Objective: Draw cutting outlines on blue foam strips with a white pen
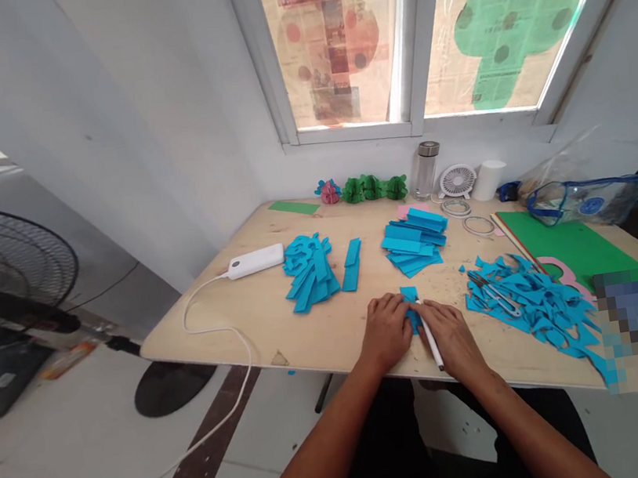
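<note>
A small folded piece of blue paper (409, 292) lies at the front middle of the table, between my two hands. My left hand (388, 330) presses it down from the left, with fingers bent over its edge. On the other side my right hand (448, 335) grips a white marker pen (432, 342), whose dark end points toward me; its tip is hidden at the fingers. Behind my hands sits a stack of folded blue paper strips (412, 240). Two more blue strips (351, 264) lie to the left, beside a pile of cut blue shapes (310, 272).
Blue scraps with scissors (496, 295) on them lie to my right, near green sheets (569, 243). A white power bank (255, 260) trails a cable off the table. Along the back stand a glass bottle (426, 172), a small fan (458, 182) and paper decorations (369, 187).
</note>
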Demonstrator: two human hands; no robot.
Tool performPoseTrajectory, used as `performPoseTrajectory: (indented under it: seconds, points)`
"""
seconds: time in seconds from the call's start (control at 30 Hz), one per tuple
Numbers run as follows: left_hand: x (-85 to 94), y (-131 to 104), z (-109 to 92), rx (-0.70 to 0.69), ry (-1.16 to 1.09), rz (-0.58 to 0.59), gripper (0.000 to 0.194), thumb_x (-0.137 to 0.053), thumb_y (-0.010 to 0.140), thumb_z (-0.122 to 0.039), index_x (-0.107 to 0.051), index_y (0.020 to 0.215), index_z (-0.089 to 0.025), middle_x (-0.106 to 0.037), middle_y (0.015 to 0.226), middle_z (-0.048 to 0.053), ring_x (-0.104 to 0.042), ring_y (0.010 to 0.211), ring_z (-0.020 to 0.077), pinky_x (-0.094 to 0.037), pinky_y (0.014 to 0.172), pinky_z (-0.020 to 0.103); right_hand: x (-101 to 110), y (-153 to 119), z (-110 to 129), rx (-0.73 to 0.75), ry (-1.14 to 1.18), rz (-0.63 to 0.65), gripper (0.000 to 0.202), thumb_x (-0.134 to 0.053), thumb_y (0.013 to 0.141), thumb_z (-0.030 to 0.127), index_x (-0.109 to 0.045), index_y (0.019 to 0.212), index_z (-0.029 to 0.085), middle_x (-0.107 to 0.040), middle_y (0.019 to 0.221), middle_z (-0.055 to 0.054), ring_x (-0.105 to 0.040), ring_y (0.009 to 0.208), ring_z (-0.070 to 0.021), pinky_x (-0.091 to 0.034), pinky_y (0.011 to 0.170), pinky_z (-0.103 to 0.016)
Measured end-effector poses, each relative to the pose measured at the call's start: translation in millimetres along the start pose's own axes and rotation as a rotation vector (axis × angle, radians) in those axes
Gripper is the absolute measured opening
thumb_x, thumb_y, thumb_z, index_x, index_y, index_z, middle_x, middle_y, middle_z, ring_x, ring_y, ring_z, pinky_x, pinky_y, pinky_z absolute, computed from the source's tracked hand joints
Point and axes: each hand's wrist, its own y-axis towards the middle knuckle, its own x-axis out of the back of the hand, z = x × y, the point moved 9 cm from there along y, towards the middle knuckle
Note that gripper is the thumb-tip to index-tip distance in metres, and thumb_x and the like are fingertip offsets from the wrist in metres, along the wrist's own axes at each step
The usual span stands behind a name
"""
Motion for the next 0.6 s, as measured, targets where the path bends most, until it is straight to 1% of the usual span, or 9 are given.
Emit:
performPoseTrajectory:
  seconds: [0.13, 0.33, 0.47, 0.6]
  points:
    - [0.7, 0.3, 0.3, 0.008, -0.007, 0.01, 0.025, -0.053, 0.083, -0.016, -0.062, 0.106, -0.021, -0.061, 0.123, 0.007, -0.049, 0.119, 0.0236, -0.037, 0.1, 0.044, -0.4, 0.3, 0.1, -0.004, 0.007, 0.011, 0.044, -0.042, 0.093, 0.018, -0.048, 0.137, 0.023, -0.064, 0.12, -0.011, -0.053, 0.119, -0.025, -0.036, 0.095, -0.041]
    - [1.0, 0.7, 1.2, 0.017, -0.019, 0.005, 0.031, -0.053, 0.083, -0.017, -0.06, 0.113, -0.02, -0.061, 0.124, 0.007, -0.049, 0.12, 0.0237, -0.036, 0.102, 0.044, 0.1, 0.1, 0.5, 0.012, 0.022, -0.005, 0.041, -0.041, 0.094, 0.019, -0.05, 0.134, 0.022, -0.064, 0.121, -0.011, -0.052, 0.119, -0.0248, -0.034, 0.096, -0.041]
    - [-0.6, 0.9, 1.3, 0.016, -0.009, 0.021, 0.03, -0.051, 0.084, -0.016, -0.059, 0.113, -0.019, -0.06, 0.126, 0.007, -0.049, 0.12, 0.0234, -0.036, 0.102, 0.043, 1.0, 0.7, -0.3, 0.018, 0.015, -0.01, 0.041, -0.041, 0.094, 0.019, -0.05, 0.134, 0.022, -0.065, 0.12, -0.01, -0.053, 0.118, -0.0238, -0.035, 0.096, -0.04]
    - [-1.4, 0.5, 1.1, 0.003, 0.029, 0.011, 0.028, -0.05, 0.086, -0.017, -0.059, 0.112, -0.02, -0.061, 0.125, 0.006, -0.05, 0.119, 0.0222, -0.037, 0.101, 0.042, 2.4, 1.2, 0.1, 0.017, 0.037, -0.012, 0.039, -0.041, 0.096, 0.023, -0.049, 0.134, 0.021, -0.065, 0.119, -0.01, -0.054, 0.117, -0.0231, -0.035, 0.095, -0.039]
